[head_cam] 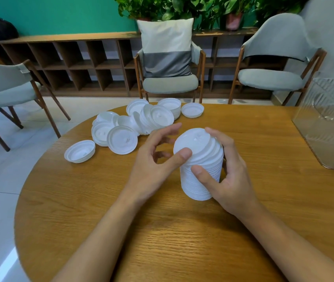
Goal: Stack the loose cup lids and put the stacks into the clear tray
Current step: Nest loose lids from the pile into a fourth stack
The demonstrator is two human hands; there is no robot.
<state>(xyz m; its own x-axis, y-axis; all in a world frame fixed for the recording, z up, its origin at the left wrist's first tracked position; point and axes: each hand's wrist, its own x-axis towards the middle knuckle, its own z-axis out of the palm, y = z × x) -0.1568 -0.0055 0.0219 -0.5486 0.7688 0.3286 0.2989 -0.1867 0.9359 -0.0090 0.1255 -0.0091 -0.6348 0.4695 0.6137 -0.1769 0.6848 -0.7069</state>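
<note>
Right hand point(230, 176) up close, wrapped round the tall stack of cup lids point(201, 176), thumb in front, fingers behind. The left hand point(156, 161) at its nine o'clock grips nothing, fingers loosely spread, only the thumb pressing the skewed top lid point(194, 139). I'd say brace the column firmly and nudge those upper lids square until they nest before lifting, with more loose lids point(133, 127) heaped at eleven o'clock and the clear tray point(329, 123) waiting at two o'clock on the table point(162, 231).

Round wooden table point(182, 241); three grey chairs point(170, 83) behind; striped cushion point(166, 47); cubby shelf point(80, 64); potted plants point(182, 7).
</note>
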